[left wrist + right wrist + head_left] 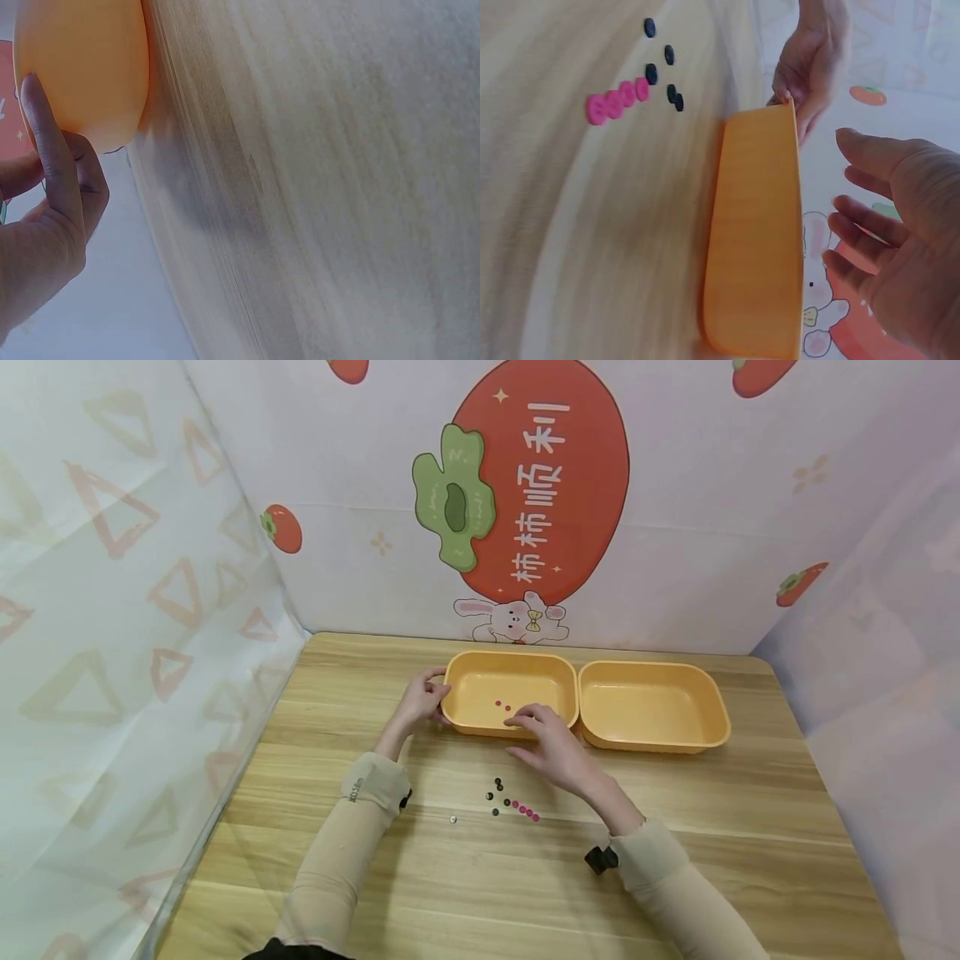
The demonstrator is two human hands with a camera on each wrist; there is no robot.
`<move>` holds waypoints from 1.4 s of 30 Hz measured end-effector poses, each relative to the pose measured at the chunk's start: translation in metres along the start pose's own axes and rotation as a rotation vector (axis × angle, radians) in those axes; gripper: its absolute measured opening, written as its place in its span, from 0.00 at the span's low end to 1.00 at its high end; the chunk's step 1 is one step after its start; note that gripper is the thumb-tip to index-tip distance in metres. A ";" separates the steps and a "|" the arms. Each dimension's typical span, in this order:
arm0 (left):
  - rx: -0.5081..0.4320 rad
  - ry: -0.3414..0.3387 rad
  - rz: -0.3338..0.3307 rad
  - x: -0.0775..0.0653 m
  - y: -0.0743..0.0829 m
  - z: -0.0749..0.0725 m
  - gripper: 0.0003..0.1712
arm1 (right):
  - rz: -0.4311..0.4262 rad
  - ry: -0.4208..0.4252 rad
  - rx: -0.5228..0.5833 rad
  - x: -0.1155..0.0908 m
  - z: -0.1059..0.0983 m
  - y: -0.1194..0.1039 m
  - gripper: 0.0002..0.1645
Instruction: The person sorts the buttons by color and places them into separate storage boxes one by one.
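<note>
The left end of the left tray is gripped by the left hand, with a finger laid along its outer wall. The right hand is held above the near rim of the same tray, its fingers bent and loosely spread, the thumb set apart; nothing is seen between them. Inside the tray, two pink buttons are seen just beyond the right fingertips in the head view. On the table, below the right hand in that view, four pink buttons are laid in a slanting row, with five black buttons scattered at its upper end. A pale button is set apart to their left. The right tray is placed just beside the left one.
</note>
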State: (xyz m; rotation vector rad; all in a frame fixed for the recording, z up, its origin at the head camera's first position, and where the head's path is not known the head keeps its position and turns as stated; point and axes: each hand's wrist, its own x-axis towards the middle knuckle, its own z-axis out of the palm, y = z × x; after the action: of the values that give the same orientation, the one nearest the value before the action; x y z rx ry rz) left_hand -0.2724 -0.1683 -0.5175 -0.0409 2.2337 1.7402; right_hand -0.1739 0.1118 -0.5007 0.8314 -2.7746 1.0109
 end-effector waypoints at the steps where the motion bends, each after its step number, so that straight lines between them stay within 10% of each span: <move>1: 0.000 0.000 -0.002 0.000 0.000 0.000 0.30 | -0.017 -0.001 -0.018 -0.003 0.001 0.000 0.26; 21: 0.028 0.006 0.005 -0.001 0.002 -0.001 0.30 | -0.278 -0.124 -0.079 -0.048 0.050 0.047 0.16; 31: 0.009 0.010 0.013 0.000 -0.001 0.001 0.29 | -0.121 -0.204 0.075 -0.051 0.049 0.024 0.10; 42: -0.007 0.015 0.011 -0.001 -0.001 0.002 0.29 | -0.138 -0.132 0.031 -0.054 0.062 0.020 0.09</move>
State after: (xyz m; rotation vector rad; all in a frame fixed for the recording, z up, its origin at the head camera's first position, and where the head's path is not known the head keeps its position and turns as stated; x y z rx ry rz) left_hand -0.2704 -0.1666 -0.5184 -0.0442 2.2429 1.7590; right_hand -0.1317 0.1116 -0.5739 1.1157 -2.7671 1.0118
